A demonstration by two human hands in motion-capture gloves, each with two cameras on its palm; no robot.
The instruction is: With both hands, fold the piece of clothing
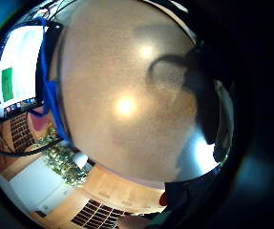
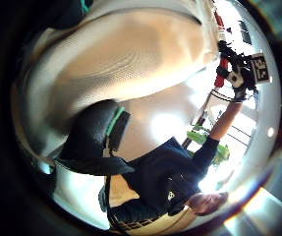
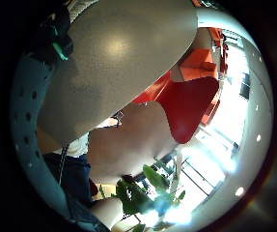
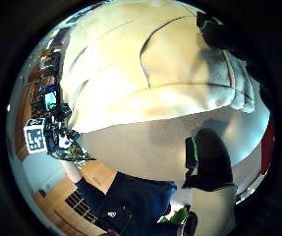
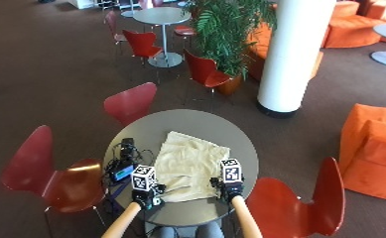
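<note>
Cream fabric garment (image 5: 188, 166) lies spread across the round grey tabletop (image 5: 199, 121).
Left hand (image 5: 146, 196) and right hand (image 5: 227, 189) sit at its near edge; whether either grips it cannot be told.

Lounge or café area: round tables (image 5: 179, 124), red chairs (image 5: 132, 101), orange sofas (image 5: 371, 148), potted plant (image 5: 228, 29), column (image 5: 291, 49).

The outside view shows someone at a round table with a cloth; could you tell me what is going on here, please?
A person sits at a round grey table with a cream-coloured piece of clothing spread flat on it. The black-gloved left hand and right hand are at the garment's near edge, one at each corner. Whether the fingers grip the cloth cannot be told. A bundle of dark electronics and cables lies on the table beside the garment.
</note>
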